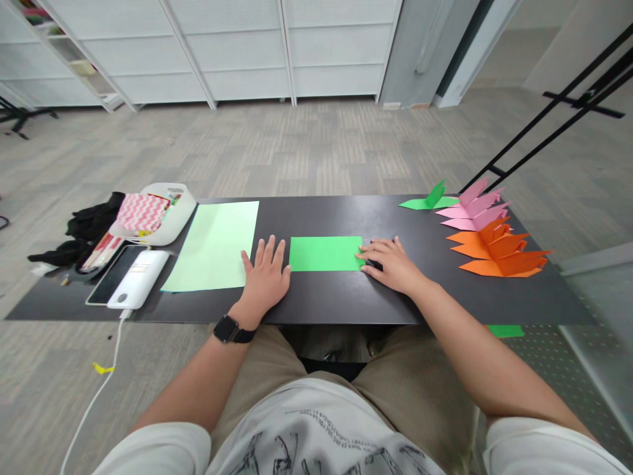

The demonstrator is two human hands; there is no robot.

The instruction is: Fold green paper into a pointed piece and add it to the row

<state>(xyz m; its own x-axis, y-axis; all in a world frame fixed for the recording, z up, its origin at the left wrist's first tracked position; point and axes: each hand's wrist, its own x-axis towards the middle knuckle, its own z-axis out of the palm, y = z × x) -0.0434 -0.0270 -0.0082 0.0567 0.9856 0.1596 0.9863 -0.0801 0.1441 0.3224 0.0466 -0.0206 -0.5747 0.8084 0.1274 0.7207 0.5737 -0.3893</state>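
A bright green rectangle of paper [325,253] lies flat on the black table [321,300] in front of me. My left hand [264,274] rests flat on the table with fingers spread, at the paper's left edge and overlapping the corner of a large pale green sheet [215,245]. It wears a black watch at the wrist. My right hand [393,262] lies with its fingertips on the bright green paper's right edge, fingers extended and holding nothing.
Folded orange [499,254], pink [475,208] and green [430,200] paper shapes sit at the table's right end. At the left are a white power bank [138,278] with cable, a phone [111,276], a white tray [171,221] with patterned paper, and black cloth [91,221].
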